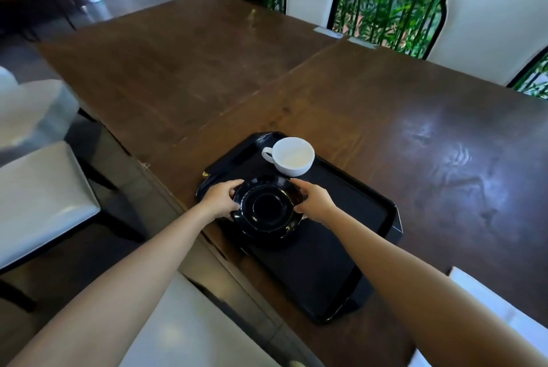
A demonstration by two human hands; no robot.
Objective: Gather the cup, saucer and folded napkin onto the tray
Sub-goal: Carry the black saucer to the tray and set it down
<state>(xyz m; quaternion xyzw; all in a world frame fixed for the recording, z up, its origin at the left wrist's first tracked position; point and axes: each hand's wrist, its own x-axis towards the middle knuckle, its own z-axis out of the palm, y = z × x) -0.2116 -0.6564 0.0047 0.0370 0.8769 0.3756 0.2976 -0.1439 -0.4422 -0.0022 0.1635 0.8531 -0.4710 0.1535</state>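
- One black tray [364, 212] on desk [385, 117].
- One white cup [292, 156], on tray.
- One black saucer [267, 208]: left hand [221, 197] and right hand [315, 202] fingers curled on opposite rims.

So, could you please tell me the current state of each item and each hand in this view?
Cup: upright, looks empty, standing on the tray.
Saucer: right way up, gripped at both sides over the tray.
Tray: flat on the table, near its edge.
Left hand: closed on the saucer's left rim.
Right hand: closed on the saucer's right rim.
Folded napkin: not visible.
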